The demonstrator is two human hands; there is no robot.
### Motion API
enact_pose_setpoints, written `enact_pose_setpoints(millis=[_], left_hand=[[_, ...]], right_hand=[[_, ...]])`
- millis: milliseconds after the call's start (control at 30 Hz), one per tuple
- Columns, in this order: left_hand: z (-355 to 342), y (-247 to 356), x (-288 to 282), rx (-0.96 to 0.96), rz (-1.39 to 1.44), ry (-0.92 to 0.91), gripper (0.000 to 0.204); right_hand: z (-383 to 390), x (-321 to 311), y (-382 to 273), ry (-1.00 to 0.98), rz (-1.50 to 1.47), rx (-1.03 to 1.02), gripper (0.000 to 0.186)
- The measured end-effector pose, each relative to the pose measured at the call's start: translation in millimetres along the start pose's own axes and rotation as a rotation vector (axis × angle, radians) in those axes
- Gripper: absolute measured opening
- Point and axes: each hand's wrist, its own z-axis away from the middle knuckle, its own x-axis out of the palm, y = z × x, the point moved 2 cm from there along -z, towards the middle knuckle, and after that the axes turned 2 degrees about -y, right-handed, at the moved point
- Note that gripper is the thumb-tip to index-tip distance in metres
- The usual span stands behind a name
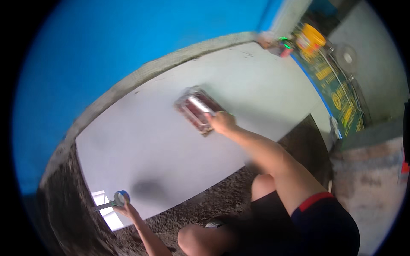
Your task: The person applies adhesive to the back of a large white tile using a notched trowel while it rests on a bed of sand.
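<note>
My right hand [224, 123] is closed around the pale handle of a flat rectangular float [204, 106] with a dark red back and greyish, dirty-looking edges. The float is over the middle of a large glossy white tile [145, 115]; blur hides whether it touches the surface. At the tile's near left corner, my left hand [127, 210] grips a tool with a round blue-rimmed head [121, 197] and a slim greenish bar [104, 206] pointing left. Its exact kind is unclear. Bright reflections lie on the tile beneath it.
Rough dark mortar [205, 198] borders the tile's near side, where my knees are. A bright blue wall [141, 38] rises behind. At the far right are a yellow bucket [311, 39], a green printed sheet [337, 91] and a grey round disc [347, 57].
</note>
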Motion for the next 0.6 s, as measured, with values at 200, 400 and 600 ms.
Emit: enact_pose_setpoints(millis=[200, 400, 600], left_hand=[[128, 185, 117, 0.108, 0.427, -0.926, 0.081], [180, 313, 162, 0.100, 0.358, -1.182, 0.071], [298, 392, 233, 0.163, 0.336, -1.387, 0.042]], right_hand=[[0, 14, 4, -0.040, -0.246, -0.023, 0.063], [73, -32, 10, 0.101, -0.517, -0.617, 0.056], [144, -75, 129, -0.264, -1.018, -0.591, 0.096]])
